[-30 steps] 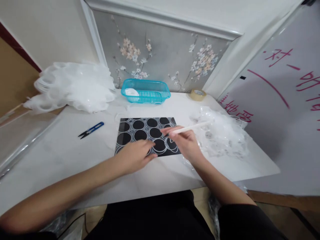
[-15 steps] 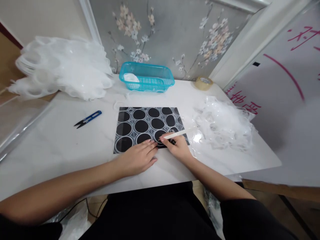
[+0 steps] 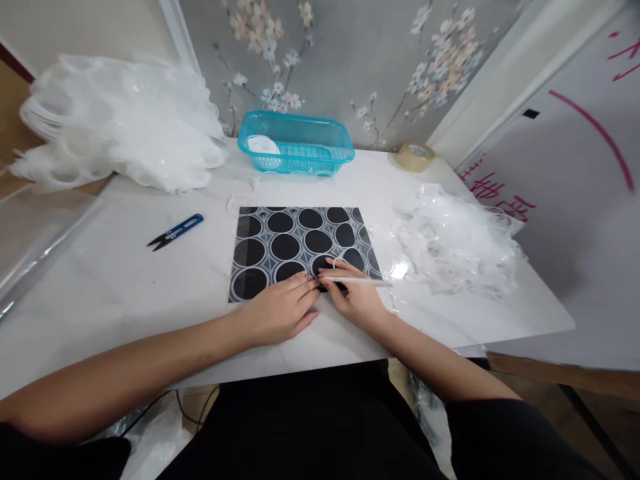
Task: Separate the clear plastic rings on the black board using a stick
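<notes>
A dark sheet (image 3: 285,246) with rows of white-rimmed rounds lies on the white table. My left hand (image 3: 285,307) rests flat over its near edge, fingers stretched and close together, holding nothing. Pinched between the thumb and fingers of my right hand (image 3: 357,300) is a thin white stick (image 3: 367,282), its tip down near the front of the sheet beside my left fingertips. A thin white ring (image 3: 340,262) shows at the right fingers; whether they hold it too I cannot tell. My right palm covers the sheet's near right part.
Blue thread snips (image 3: 175,232) lie to the left. At the back stand a turquoise basket (image 3: 305,163) with white discs inside and a roll of tape (image 3: 415,157). Clear plastic scraps (image 3: 455,243) heap on the right, a larger white plastic pile (image 3: 125,127) back left.
The stick in my right hand has swung from slanting up and away to lying nearly level, pointing right. My left hand stays on the sheet; the view has shifted slightly.
</notes>
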A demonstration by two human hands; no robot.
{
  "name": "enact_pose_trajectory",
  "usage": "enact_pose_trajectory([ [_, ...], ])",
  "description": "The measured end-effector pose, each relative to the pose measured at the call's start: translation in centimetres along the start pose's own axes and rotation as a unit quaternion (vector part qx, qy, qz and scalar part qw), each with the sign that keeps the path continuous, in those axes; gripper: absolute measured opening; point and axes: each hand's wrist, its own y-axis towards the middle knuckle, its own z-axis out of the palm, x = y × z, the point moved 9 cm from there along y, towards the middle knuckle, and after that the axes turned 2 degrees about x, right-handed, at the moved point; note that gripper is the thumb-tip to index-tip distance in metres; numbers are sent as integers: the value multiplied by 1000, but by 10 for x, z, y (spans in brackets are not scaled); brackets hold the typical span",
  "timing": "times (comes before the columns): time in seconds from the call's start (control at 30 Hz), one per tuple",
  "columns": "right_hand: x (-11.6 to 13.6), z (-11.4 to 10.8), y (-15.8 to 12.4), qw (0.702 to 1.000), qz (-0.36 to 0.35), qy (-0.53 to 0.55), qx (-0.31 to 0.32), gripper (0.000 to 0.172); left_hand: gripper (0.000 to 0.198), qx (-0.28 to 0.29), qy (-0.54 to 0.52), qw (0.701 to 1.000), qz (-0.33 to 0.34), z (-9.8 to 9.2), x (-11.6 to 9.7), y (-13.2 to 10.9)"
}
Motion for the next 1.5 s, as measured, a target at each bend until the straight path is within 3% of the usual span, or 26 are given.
enact_pose_trajectory([
  [0.1,12,12,-4,995,-67,-60,53,24,38,24,-45,998,-24,1,5,1],
  [0.17,-1,8,7,996,-30,-46,77,24,38,41,-69,996,-32,1,6,0],
  [0.23,-40,-20,26,994,103,18,18,22,37,54,-82,995,-35,0,7,-1],
  [0.27,-64,-40,34,980,188,63,-38,20,37,59,-85,994,-38,0,7,-2],
  [0.3,-89,-67,34,943,279,110,-148,13,37,64,-87,993,-40,0,8,-3],
  [0.37,-110,-99,40,910,322,127,-229,10,38,72,-91,992,-45,0,10,-5],
  [0.43,-117,-106,40,884,343,195,-250,14,39,77,-85,992,-43,-1,9,-7],
  [0.5,-113,-89,32,856,363,295,-218,14,41,74,-66,995,-28,-4,4,-8],
  [0.57,-102,-56,17,802,399,412,-168,10,41,64,-44,997,-8,-9,-2,-8],
  [0.6,-96,-39,9,755,423,479,-148,9,41,61,-35,998,0,-12,-5,-9],
  [0.7,-71,4,-6,548,461,687,-124,8,38,59,-13,998,10,-18,-8,-17],
  [0.73,-62,9,-5,494,451,733,-123,8,37,58,-9,998,12,-20,-8,-22],
  [0.8,-50,9,3,455,415,778,-121,7,34,49,-21,998,14,-22,-4,-32],
  [0.9,-27,4,16,455,369,806,-89,5,31,16,-129,991,-40,-30,14,-43],
  [0.97,-5,7,23,459,357,813,-42,5,35,-20,-262,954,-142,-38,38,-44],
  [1.07,30,14,32,450,343,824,39,5,42,-79,-477,830,-278,-48,67,-40],
  [1.17,59,15,43,429,308,844,96,3,37,-100,-631,709,-299,-63,72,-26],
  [1.27,77,10,49,404,277,863,119,3,27,-108,-727,618,-280,-79,68,-16],
  [1.37,81,5,51,403,268,868,108,6,23,-116,-778,557,-267,-91,62,-17],
  [1.5,74,4,46,426,299,851,70,13,23,-112,-809,520,-252,-102,54,-21],
])
